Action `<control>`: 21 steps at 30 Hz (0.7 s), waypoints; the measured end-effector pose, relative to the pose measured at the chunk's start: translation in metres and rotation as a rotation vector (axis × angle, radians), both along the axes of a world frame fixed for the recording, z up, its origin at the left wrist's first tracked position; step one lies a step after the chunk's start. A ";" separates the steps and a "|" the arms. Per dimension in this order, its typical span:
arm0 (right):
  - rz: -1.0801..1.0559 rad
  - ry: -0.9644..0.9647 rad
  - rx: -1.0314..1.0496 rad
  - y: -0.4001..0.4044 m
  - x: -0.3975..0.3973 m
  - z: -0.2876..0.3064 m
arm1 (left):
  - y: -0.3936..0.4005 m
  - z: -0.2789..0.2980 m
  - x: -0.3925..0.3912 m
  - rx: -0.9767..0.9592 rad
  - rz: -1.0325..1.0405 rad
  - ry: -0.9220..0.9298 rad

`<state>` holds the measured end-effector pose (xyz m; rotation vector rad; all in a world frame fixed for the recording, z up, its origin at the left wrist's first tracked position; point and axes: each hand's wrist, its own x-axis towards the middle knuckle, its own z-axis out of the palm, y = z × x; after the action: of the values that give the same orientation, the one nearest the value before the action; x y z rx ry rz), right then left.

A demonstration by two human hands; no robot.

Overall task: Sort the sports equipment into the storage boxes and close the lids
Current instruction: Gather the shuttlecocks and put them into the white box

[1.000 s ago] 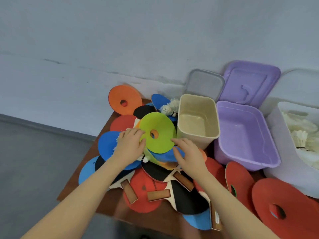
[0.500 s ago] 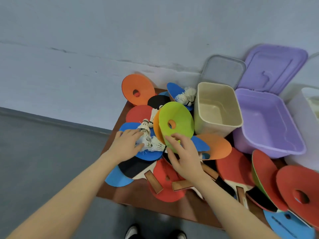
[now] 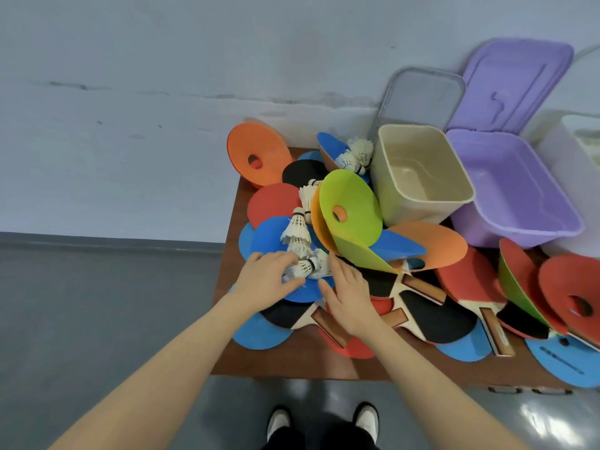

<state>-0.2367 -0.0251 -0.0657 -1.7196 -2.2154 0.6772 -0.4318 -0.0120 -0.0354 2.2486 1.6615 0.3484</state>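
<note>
An orange disc (image 3: 256,157) leans against the wall at the far left corner of the tabletop (image 3: 292,362). Below it lie a red paddle (image 3: 271,203) and a blue disc (image 3: 269,237) carrying a cluster of shuttlecocks (image 3: 297,235). The left hand (image 3: 264,277) rests on this blue disc, its fingers curled over one shuttlecock (image 3: 305,266) lying on its side; whether it truly grips it cannot be told. Just beside it, the right hand (image 3: 347,297) lies flat with fingers straight, holding nothing, its fingertips touching the shuttlecocks' edge. A green disc (image 3: 352,206) stands tilted above the right hand, with an orange one behind it, crowding the pile between the hands and the beige box (image 3: 422,177). That box stands open, as does the purple box (image 3: 509,190) to its right, their lids (image 3: 422,95) propped against the wall. Black and red paddles (image 3: 431,319) overlap across the near tabletop, and red discs (image 3: 571,293) lie at the far right.

Compared with half a second ago, the right hand has come off the green disc and moved down-left toward the shuttlecocks, while the left hand has stayed on them.
</note>
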 end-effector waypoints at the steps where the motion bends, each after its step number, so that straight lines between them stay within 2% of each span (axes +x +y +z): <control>1: -0.037 -0.027 0.007 -0.002 -0.001 -0.001 | -0.002 -0.002 0.000 0.019 0.000 0.003; 5: -0.042 -0.085 0.089 -0.006 -0.002 -0.005 | -0.004 -0.007 0.003 0.077 0.009 0.034; 11: -0.052 0.014 0.146 -0.007 0.001 -0.013 | -0.009 -0.015 -0.002 0.146 -0.039 0.016; 16: -0.056 0.090 0.172 -0.013 0.002 -0.005 | -0.012 -0.015 -0.001 0.238 -0.036 -0.092; 21: -0.090 0.195 0.315 -0.023 0.010 0.011 | -0.010 0.003 0.006 0.354 0.004 -0.161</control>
<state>-0.2264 -0.0485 -0.0552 -1.5166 -1.9765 0.4271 -0.4253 -0.0222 -0.0324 2.3840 1.6229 0.8602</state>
